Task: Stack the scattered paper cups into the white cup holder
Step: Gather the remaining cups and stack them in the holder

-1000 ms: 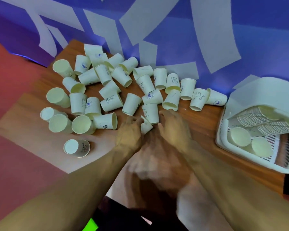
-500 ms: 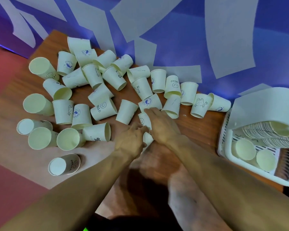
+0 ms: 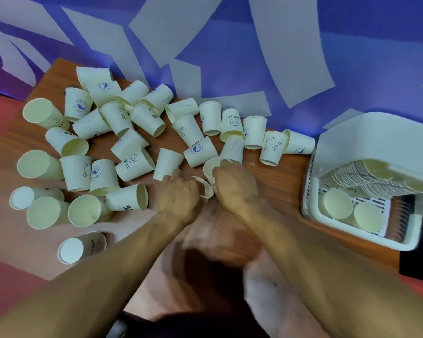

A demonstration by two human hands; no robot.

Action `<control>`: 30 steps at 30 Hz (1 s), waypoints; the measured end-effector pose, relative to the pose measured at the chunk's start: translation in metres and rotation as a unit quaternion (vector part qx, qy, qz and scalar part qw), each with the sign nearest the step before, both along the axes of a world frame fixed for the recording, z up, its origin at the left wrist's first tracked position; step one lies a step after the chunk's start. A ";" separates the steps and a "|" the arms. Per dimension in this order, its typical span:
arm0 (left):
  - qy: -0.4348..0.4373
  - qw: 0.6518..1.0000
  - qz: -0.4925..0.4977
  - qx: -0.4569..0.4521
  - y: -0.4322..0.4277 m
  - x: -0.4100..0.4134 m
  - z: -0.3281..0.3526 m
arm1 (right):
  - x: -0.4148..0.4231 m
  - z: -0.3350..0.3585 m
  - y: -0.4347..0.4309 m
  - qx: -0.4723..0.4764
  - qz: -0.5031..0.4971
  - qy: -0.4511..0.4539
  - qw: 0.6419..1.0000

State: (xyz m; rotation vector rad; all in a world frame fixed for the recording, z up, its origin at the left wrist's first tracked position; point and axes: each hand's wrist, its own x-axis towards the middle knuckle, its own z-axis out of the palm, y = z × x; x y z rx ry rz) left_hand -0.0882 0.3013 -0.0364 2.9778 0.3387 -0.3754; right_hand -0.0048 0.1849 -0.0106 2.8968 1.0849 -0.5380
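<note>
The right hand (image 3: 235, 184) is gripping a cup (image 3: 210, 167), with its fingers curling over the rim and the mouth of the cup facing up and away from the person. The left hand (image 3: 178, 196) is lying just beside it, fingers curled round a second cup (image 3: 205, 189); only the rim of that one is showing, in the gap between the two hands. Both hands are resting low over the wooden table (image 3: 279, 181).

The scattered cups (image 3: 134, 164) are lying on their sides or standing upside down, spreading out beyond the hands and far off to the left of the left hand. Well to the right of the right hand, the white cup holder (image 3: 310, 211) is sitting at the table's edge. Inside it, long rows of nested cups (image 3: 376, 176) are lying sideways, and two more cups (image 3: 337, 203) are lying nearer its front wall.
</note>
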 end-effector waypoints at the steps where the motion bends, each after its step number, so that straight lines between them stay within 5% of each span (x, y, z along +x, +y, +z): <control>1: -0.010 1.000 -0.006 0.013 -0.001 0.002 0.004 | -0.001 0.004 -0.007 0.006 -0.003 -0.016 1.000; 7: -0.133 0.989 -0.064 0.013 -0.020 0.000 0.028 | -0.011 0.031 -0.050 0.088 -0.042 -0.142 0.985; 15: -0.181 0.979 -0.096 -0.009 -0.092 0.008 0.073 | -0.028 0.066 -0.127 0.133 -0.103 -0.253 0.953; 30: -0.206 0.956 -0.205 -0.048 -0.264 0.058 0.094 | -0.011 0.062 -0.315 0.154 -0.241 -0.290 0.913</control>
